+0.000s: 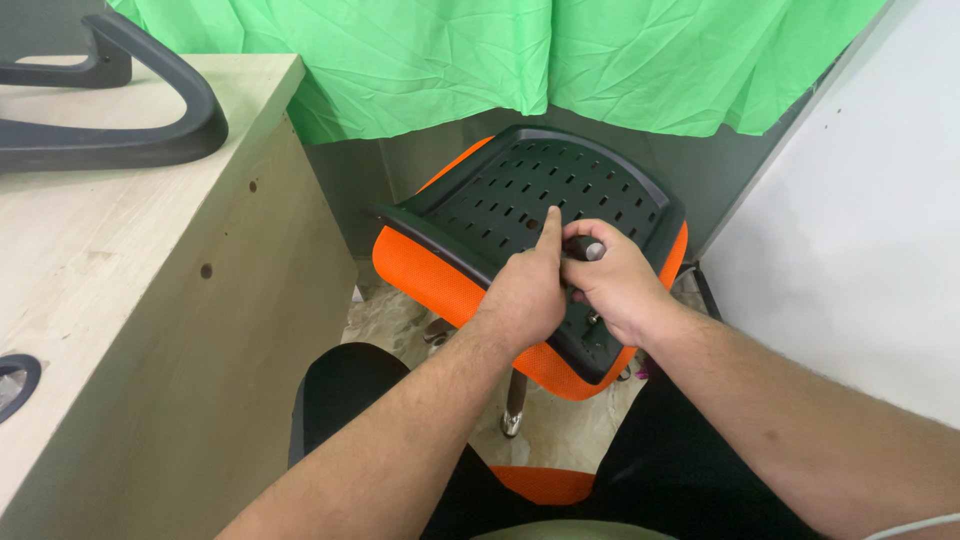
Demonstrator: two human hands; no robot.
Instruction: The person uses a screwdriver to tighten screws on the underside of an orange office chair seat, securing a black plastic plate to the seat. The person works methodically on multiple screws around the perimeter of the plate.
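An upturned chair seat lies in front of me, its black perforated plastic underside (520,195) facing up and its orange mesh cushion (425,275) below. My left hand (525,290) rests on the black plate with the index finger stretched out, its tip near a hole. My right hand (615,285) is closed around a dark tool handle (585,247) with a lighter end, held upright against the plate. The tool's tip is hidden under my hands.
A light wooden desk (130,290) stands close on the left with two black chair armrests (110,120) lying on top. A green cloth (520,55) hangs behind. A white wall (860,230) is on the right. A metal chair leg (515,395) stands on the speckled floor.
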